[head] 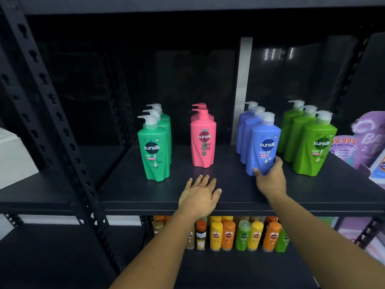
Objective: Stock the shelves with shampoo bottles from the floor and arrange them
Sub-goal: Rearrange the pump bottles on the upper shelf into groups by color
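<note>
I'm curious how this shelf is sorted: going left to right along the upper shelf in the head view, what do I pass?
teal-green Sunsilk pump bottles → pink Sunsilk pump bottles → blue Sunsilk pump bottles, front one gripped by the right hand → lime-green Sunsilk pump bottles → purple anti-bacterial packs

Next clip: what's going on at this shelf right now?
A person is arranging pump shampoo bottles on a dark shelf. The right hand grips the base of the front blue bottle, which stands upright at the head of its row. The left hand is open, fingers spread, low over the shelf in front of the pink bottles; contact is unclear. Teal bottles and lime green bottles stand in rows on the outer sides.
</note>
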